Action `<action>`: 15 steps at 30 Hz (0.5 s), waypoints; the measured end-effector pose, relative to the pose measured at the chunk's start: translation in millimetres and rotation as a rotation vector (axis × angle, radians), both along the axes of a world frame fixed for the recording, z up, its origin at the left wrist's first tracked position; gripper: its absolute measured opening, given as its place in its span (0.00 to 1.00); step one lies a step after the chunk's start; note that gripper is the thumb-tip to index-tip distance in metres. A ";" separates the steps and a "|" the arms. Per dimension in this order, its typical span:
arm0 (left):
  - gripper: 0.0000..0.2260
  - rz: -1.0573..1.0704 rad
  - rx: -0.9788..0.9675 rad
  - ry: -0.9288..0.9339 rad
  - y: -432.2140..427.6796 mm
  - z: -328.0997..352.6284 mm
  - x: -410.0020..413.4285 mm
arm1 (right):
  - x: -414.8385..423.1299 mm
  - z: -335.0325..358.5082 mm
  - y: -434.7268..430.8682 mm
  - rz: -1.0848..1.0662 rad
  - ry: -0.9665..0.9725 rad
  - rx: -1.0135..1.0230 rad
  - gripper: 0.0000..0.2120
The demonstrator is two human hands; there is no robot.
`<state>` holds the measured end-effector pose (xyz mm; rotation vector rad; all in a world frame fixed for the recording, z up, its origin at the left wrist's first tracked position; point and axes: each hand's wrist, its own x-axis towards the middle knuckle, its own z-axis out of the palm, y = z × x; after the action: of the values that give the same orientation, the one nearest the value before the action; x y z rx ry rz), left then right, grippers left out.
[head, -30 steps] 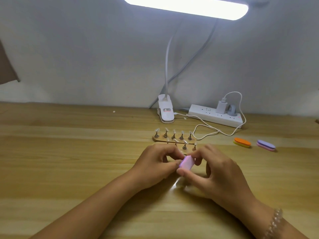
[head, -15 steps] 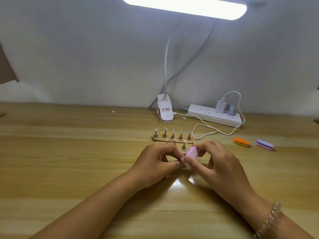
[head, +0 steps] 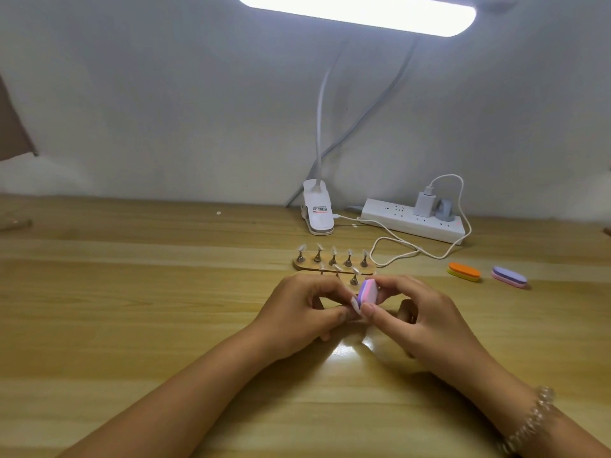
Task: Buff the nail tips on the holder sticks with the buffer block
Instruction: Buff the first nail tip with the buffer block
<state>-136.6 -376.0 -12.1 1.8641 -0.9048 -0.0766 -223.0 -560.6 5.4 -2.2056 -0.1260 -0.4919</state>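
On the wooden table [head: 132,309], centre field: entry for the right hand? (Obs. 1)

Right hand [head: 423,312]: thumb below and forefinger on top pinch the buffer block [head: 367,290], a small block in pink and lilac layers, held on edge above the table. The other fingers are loosely curled and hold nothing. (Obs. 2)

Left hand? (Obs. 1)

Left hand [head: 297,309]: thumb and forefinger are closed at the base of one pale nail tip [head: 355,305]. The stick under it is hidden by the fingers. The tip lies against the lower end of the block, between the two thumbs. (Obs. 2)

Location of the remaining tips? (Obs. 1)

Wooden stand [head: 307,265], just beyond the hands. Its back row [head: 333,254] has five sticks, each capped with a tip. In the front row, three sticks show above the knuckles; the rest of the row is covered, so the count is uncertain. (Obs. 2)

Other items? (Obs. 1)

An orange buffer [head: 464,271] and a purple buffer [head: 509,276] lie flat, side by side but apart, right of the stand. Along the wall are a lamp clip [head: 317,209] and a power strip [head: 413,221] with a charger plugged in. Its white cable [head: 396,252] loops down near the stand. The lamp head [head: 357,11] is lit overhead. A bead bracelet [head: 529,421] is on the right wrist. (Obs. 2)
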 end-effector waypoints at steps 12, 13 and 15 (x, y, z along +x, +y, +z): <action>0.08 0.038 0.095 -0.155 1.9 1.0 -6.3 | -8.2 -0.7 9.6 -0.147 -0.115 -0.379 0.14; 0.09 0.035 0.098 -0.166 1.8 1.0 -7.2 | -10.1 -0.9 11.1 -0.135 -0.116 -0.417 0.14; 0.09 0.043 0.090 -0.174 1.5 0.7 -7.6 | -11.7 -1.3 13.0 -0.118 -0.107 -0.430 0.15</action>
<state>-144.2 -374.5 -11.4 1.9964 -0.9929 0.0734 -234.7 -547.6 4.1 -2.6165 -0.1726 -0.7009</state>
